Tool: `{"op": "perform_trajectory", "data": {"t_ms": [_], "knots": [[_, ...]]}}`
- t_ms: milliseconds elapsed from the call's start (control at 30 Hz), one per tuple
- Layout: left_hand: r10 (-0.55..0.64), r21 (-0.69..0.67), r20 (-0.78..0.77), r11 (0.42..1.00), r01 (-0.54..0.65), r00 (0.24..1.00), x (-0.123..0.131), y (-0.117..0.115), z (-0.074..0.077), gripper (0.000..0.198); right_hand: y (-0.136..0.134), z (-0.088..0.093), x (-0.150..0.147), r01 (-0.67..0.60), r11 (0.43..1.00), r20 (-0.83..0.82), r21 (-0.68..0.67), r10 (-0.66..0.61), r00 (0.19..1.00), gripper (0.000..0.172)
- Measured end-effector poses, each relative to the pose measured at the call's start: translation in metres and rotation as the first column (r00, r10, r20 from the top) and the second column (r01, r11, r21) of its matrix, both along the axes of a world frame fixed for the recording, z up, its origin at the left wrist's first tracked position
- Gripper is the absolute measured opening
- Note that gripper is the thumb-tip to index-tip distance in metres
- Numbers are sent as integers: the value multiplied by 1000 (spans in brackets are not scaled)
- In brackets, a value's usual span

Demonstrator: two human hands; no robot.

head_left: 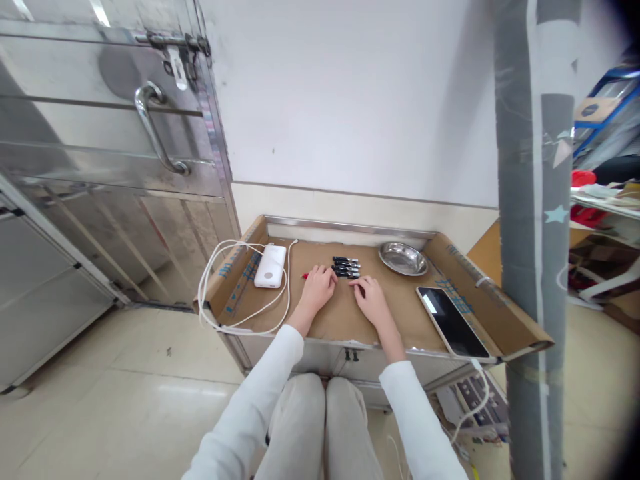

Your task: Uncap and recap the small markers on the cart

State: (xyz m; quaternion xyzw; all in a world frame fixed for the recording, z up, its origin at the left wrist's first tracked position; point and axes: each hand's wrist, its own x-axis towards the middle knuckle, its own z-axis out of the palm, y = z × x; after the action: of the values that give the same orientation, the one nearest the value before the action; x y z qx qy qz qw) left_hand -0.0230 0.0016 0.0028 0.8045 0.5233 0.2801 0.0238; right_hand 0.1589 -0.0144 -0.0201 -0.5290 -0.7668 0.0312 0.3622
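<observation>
Several black pens or markers with silvery right-hand ends lie side by side in a short stack of rows on the brown cardboard surface. At their left ends rests my left hand, its fingers loosely bent and spread, the tips touching or very near the pens. A small red item pokes out just left of this hand; the rest of it is hidden. My right hand lies by the lower right end of the pens, fingers slightly curled and apart, with nothing visible in it.
On the left lies a white power bank with a white cable looping over the cardboard edge. A round metal dish sits back right, and a phone lies front right. A wrapped grey column stands beyond the right side.
</observation>
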Motion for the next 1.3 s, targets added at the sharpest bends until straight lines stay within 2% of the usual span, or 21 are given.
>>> {"op": "perform_trajectory", "data": {"t_ms": [233, 400, 1300], "knots": [[142, 16, -28, 990, -141, 990, 1, -4, 1, 17, 1, -2, 1, 12, 1000, -4, -1, -12, 1000, 24], [190, 0, -56, 982, -190, 980, 2, -3, 0, 17, 2, -3, 1, 6, 1000, -12, 7, -6, 1000, 25], [149, -69, -41, 986, -152, 988, 2, -2, 4, 14, 0, 1, 0, 9, 1000, -5, -25, -9, 1000, 26]]}}
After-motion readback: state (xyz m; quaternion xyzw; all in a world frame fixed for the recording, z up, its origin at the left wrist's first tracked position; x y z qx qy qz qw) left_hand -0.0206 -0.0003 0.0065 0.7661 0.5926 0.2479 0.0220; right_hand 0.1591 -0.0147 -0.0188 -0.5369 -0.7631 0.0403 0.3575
